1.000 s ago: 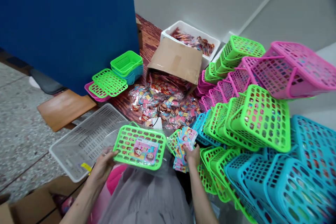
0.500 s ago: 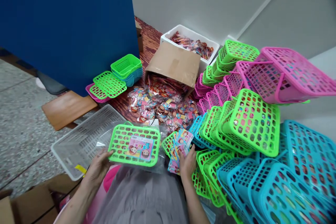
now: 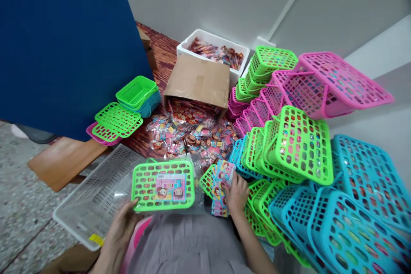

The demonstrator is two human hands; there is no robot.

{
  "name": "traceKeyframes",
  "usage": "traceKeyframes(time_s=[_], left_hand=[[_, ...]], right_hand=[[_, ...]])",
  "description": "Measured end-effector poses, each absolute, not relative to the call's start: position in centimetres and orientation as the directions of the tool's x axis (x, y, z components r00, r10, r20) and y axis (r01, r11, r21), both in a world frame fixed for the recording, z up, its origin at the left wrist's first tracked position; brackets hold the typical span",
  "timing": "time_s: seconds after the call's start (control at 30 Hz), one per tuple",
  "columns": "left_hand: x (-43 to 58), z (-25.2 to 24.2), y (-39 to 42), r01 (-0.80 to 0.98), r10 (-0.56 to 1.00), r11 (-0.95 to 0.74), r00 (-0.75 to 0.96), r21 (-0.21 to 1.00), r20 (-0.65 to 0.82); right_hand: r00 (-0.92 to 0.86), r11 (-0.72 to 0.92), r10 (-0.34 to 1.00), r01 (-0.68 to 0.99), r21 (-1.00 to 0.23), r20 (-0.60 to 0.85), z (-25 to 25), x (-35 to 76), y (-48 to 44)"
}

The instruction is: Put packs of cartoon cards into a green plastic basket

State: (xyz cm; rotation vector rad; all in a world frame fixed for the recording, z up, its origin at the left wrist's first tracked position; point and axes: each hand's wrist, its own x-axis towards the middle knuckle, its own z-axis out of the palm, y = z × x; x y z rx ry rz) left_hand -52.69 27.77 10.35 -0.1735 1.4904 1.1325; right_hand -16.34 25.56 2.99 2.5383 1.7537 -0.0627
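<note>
My left hand (image 3: pixel 123 221) grips the lower left edge of a green lattice basket (image 3: pixel 148 185) in front of my lap. A pink printed card (image 3: pixel 171 187) lies flat on the basket's face, and clear plastic film shows around it. My right hand (image 3: pixel 236 195) is closed on a fanned bunch of picture cards (image 3: pixel 221 186), just right of the basket. Part of another green basket (image 3: pixel 207 182) shows behind the cards. Beyond my hands, small bagged toys with cartoon figures (image 3: pixel 192 137) spread over the tabletop.
Filled green, pink (image 3: pixel 343 79) and blue baskets (image 3: pixel 362 231) are stacked on the right. A tipped cardboard box (image 3: pixel 197 79) and a white foam box (image 3: pixel 212 43) stand behind. At left are green lids (image 3: pixel 118 119), nested baskets (image 3: pixel 138 90) and a white crate (image 3: pixel 93 197).
My view has swung, so the surroundings sit further left. Both hands keep their hold; the right hand has shifted slightly right with the cards, and the basket looks a little more level.
</note>
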Motion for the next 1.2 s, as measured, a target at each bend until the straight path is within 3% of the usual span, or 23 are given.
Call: traceKeyframes(time_s=[0.17,0.37,0.53,0.73,1.03,1.2], left_hand=[[-52.3,11.6,31.5,-0.685,0.474,0.514,-0.275,0.516,-0.837],[-52.0,11.2,34.3,-0.648,0.509,0.553,-0.235,0.523,-0.828],[-50.6,11.1,35.6,-0.640,0.555,0.533,-0.230,0.553,-0.800],[-49.9,12.0,35.4,-0.662,0.539,0.515,-0.244,0.545,-0.806],[-49.9,12.0,34.3,-0.695,0.496,0.486,-0.280,0.530,-0.822],[-50.2,11.7,33.8,-0.667,0.527,0.504,-0.266,0.549,-0.807]], right_hand=[[0.377,-0.371,0.900,0.926,0.073,-0.217,4.3,-16.0,25.9],[0.255,-0.289,0.933,0.951,-0.107,-0.256,5.8,-15.9,28.2],[0.137,-0.190,0.954,0.964,-0.186,-0.265,2.7,-16.3,34.3],[0.123,-0.193,0.936,0.963,-0.188,-0.329,-0.2,-16.3,35.6],[0.048,-0.127,0.967,0.941,-0.312,-0.251,-0.5,-15.8,30.0],[0.179,-0.225,0.973,0.879,-0.421,-0.145,-0.1,-15.0,30.5]])
